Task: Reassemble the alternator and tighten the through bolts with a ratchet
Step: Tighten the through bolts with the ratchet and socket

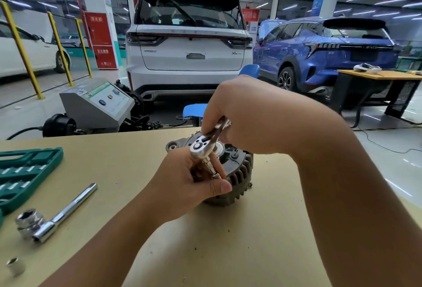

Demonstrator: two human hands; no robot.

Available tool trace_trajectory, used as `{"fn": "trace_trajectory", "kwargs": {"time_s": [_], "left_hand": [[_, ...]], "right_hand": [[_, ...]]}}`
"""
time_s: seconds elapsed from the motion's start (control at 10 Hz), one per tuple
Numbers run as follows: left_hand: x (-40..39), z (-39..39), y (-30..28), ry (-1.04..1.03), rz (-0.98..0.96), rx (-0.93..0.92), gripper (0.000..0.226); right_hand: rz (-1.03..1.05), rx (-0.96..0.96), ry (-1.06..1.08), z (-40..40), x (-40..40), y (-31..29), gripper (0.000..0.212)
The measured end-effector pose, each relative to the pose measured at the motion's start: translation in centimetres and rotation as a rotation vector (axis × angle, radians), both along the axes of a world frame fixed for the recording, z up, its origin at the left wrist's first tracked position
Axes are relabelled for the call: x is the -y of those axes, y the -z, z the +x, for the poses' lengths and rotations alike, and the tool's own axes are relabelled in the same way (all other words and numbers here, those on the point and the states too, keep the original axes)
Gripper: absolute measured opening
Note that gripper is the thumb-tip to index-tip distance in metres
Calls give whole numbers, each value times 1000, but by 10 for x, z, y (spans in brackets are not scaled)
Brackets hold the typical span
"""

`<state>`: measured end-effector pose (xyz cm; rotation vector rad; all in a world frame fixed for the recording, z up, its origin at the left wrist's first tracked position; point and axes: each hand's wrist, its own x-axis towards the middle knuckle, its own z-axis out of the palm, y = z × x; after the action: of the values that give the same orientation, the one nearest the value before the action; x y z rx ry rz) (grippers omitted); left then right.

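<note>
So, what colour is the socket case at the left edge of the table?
The socket case is teal green, seen in the head view.

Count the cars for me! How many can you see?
3. A white car is parked straight ahead, a blue car is to its right, and another white car is partly cut off at the left edge. More may be hidden.

Socket case (25, 172) at 9 o'clock; loose sockets (15, 266) at 8; white car (189, 42) at 12; blue car (326, 51) at 2.

Ratchet (202, 147) handle hidden in right hand (249, 115); socket case (27, 172) cut by left edge.
</note>
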<state>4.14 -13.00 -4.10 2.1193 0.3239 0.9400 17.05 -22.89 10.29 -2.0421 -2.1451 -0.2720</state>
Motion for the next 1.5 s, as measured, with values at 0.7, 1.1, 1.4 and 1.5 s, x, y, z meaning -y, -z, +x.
{"fn": "trace_trajectory", "kwargs": {"time_s": [0.7, 1.1, 1.4, 1.5], "left_hand": [[11, 9, 5, -163, 298, 29, 26], [13, 10, 4, -168, 316, 30, 41], [12, 10, 3, -119, 355, 90, 20], [10, 10, 5, -117, 326, 101, 24]], "right_hand": [[-32, -98, -164, 0, -20, 10, 41], [-58, -48, -51, 4, 0, -3, 36], [-114, 23, -56, 1, 16, -11, 36], [-140, 34, -54, 3, 13, -9, 33]]}}
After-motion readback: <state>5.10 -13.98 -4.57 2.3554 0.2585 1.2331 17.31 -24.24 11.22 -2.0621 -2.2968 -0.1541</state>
